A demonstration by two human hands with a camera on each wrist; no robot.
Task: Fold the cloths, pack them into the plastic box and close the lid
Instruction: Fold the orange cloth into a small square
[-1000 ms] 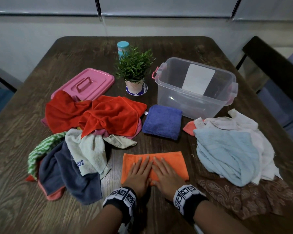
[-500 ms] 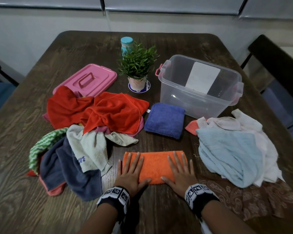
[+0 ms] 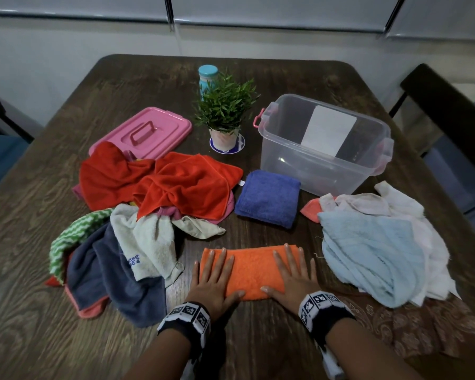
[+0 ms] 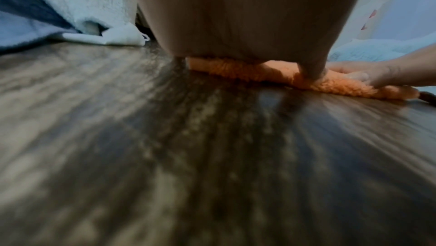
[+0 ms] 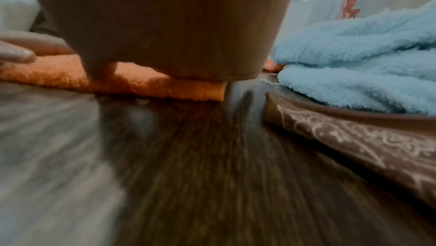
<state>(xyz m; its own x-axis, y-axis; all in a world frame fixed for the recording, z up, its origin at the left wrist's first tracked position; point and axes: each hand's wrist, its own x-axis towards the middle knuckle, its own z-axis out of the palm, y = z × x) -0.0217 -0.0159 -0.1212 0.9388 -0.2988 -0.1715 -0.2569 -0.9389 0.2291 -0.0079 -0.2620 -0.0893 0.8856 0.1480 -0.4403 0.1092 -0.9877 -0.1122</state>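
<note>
At the bottom centre of the head view, the left hand [image 3: 213, 281] and the right hand [image 3: 292, 275] are lying flat with straight, spread fingers on the two ends of the folded orange terry cloth [image 3: 251, 270], pressing but gripping nothing, probably to flatten the fold so it is keeping its shape. To the lower left, a loose heap of dark blue, cream and green cloths [image 3: 115, 256] is waiting unfolded, and to the right a crumpled light blue towel [image 3: 373, 253] is resting on white cloths. In the middle, a folded blue terry cloth [image 3: 268, 201] is sitting just beside the clear plastic box [image 3: 324, 163], ready for packing. At the upper left, the pink plastic lid [image 3: 148, 133] is lying partly under red cloths [image 3: 165, 185], so the box is standing open.
</note>
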